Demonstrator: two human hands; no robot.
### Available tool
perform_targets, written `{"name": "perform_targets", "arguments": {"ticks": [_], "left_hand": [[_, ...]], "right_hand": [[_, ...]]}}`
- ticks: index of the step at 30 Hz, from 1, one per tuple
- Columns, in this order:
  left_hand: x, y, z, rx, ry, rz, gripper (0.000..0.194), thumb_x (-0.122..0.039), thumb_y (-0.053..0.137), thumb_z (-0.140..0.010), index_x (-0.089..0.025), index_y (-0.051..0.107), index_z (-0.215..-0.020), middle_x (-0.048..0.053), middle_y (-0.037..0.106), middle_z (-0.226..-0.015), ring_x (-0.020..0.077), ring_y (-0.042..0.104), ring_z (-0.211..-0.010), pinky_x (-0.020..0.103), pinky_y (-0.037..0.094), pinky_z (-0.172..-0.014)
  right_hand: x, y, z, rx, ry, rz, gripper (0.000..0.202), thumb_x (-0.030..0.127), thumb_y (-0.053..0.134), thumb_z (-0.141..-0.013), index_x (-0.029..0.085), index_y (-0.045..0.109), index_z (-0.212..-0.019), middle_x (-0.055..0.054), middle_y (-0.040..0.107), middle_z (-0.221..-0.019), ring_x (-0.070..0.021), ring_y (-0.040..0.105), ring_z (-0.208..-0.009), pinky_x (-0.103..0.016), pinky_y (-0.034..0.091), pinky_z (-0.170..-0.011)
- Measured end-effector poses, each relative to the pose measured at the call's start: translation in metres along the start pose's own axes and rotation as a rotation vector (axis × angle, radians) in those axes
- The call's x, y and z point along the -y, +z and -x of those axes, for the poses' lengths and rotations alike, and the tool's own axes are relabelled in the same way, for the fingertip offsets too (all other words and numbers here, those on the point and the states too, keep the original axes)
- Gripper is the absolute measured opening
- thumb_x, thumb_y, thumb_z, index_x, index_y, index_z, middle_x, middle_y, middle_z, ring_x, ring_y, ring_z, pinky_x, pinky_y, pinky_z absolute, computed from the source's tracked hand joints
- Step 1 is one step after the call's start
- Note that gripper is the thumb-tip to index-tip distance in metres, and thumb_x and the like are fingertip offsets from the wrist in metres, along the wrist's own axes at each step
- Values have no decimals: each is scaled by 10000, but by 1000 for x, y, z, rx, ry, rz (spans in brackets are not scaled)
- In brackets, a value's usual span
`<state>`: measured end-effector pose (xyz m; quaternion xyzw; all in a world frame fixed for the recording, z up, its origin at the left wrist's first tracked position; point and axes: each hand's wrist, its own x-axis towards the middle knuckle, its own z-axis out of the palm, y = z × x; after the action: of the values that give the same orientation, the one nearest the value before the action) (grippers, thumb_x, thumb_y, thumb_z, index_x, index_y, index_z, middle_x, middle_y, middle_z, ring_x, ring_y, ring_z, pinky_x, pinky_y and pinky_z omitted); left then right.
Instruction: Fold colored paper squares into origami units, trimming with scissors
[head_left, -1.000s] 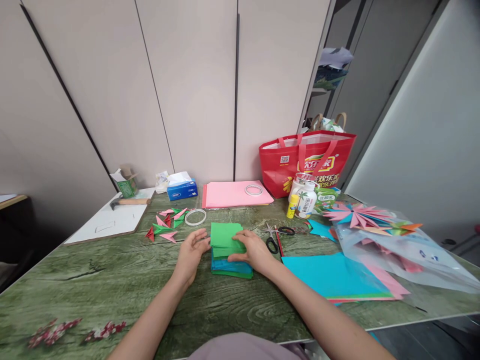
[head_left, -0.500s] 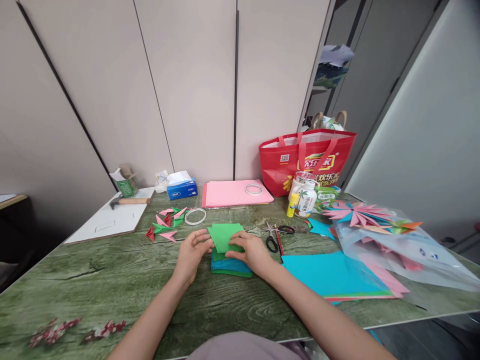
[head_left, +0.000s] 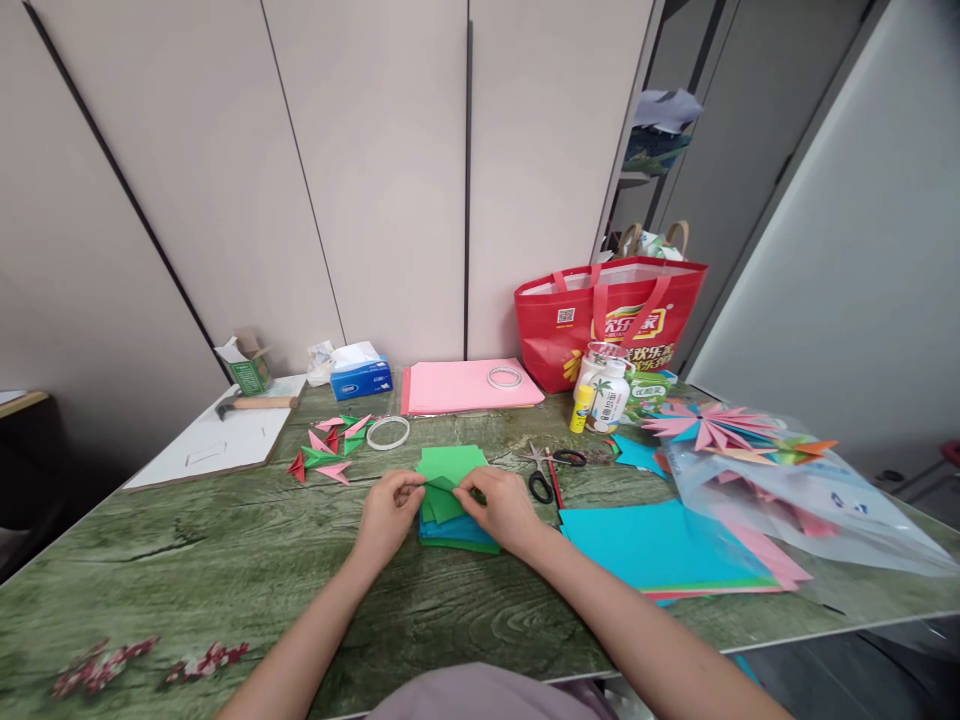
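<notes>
Between both hands is a green paper sheet [head_left: 444,503], its upper edge lifted or folded toward me. My left hand [head_left: 391,508] pinches its left corner, thumb and fingers pressed together. On the other side, my right hand [head_left: 501,505] pinches the right corner in the same way. Behind it lies more green paper [head_left: 451,460]. Underneath, a stack of blue paper [head_left: 461,535] and green sheets rests on the table. Scissors [head_left: 540,478] with black handles lie right of my right hand, beside a red pencil [head_left: 555,480].
Folded paper pieces [head_left: 327,445] and a tape roll [head_left: 388,433] lie left of the stack. Pink paper [head_left: 465,385] is at the back, near a red bag [head_left: 540,340], a glue stick [head_left: 580,410] and a white bottle [head_left: 607,400]. Blue sheets [head_left: 660,545] lie at right; a hammer [head_left: 259,402] at left.
Both hands have shifted to the corners of a green sheet. Its far edge now stands up or folds toward me, with green paper showing behind it.
</notes>
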<state>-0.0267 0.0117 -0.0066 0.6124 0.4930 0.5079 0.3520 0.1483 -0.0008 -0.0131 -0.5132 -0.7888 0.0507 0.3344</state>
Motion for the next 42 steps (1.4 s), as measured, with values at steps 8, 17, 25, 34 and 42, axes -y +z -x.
{"name": "perform_targets", "arguments": {"ticks": [8, 17, 25, 34, 42], "left_hand": [[-7, 1, 1, -8, -13, -37, 138, -241, 618, -578, -181, 665, -693, 45, 658, -698, 185, 584, -633, 283, 450, -591], [-12, 4, 4, 31, -58, 15, 140, -260, 628, -583, -190, 656, -701, 40, 665, -698, 201, 597, -666, 301, 455, -634], [-8, 0, 0, -42, 100, -124, 141, -216, 578, -633, -189, 643, -755, 45, 649, -726, 194, 584, -660, 303, 450, -646], [-10, -49, -56, -113, 386, -847, 221, -173, 439, -734, -169, 602, -883, 129, 597, -953, 290, 534, -907, 374, 383, -791], [35, -84, -95, -157, 300, -958, 112, -84, 526, -601, -148, 616, -618, 116, 622, -636, 331, 571, -754, 409, 407, -693]], "right_hand": [[-6, 5, -2, 86, 47, -337, 100, 275, 639, -692, 191, 652, -639, -1, 673, -723, -123, 591, -645, -208, 405, -600], [-9, 7, -5, 109, 165, -437, 142, 284, 597, -713, 165, 664, -673, -23, 682, -694, -140, 604, -618, -225, 433, -573], [1, 0, -1, 46, -27, -134, 69, 191, 563, -736, 195, 629, -757, -8, 656, -734, -132, 582, -690, -218, 407, -633], [0, 4, 0, 104, -81, -69, 156, 293, 523, -794, 194, 636, -751, -23, 663, -778, -143, 584, -772, -238, 396, -700], [0, 6, 0, 38, -81, -157, 125, 237, 531, -779, 182, 625, -720, -31, 652, -739, -144, 573, -719, -250, 406, -669]]}}
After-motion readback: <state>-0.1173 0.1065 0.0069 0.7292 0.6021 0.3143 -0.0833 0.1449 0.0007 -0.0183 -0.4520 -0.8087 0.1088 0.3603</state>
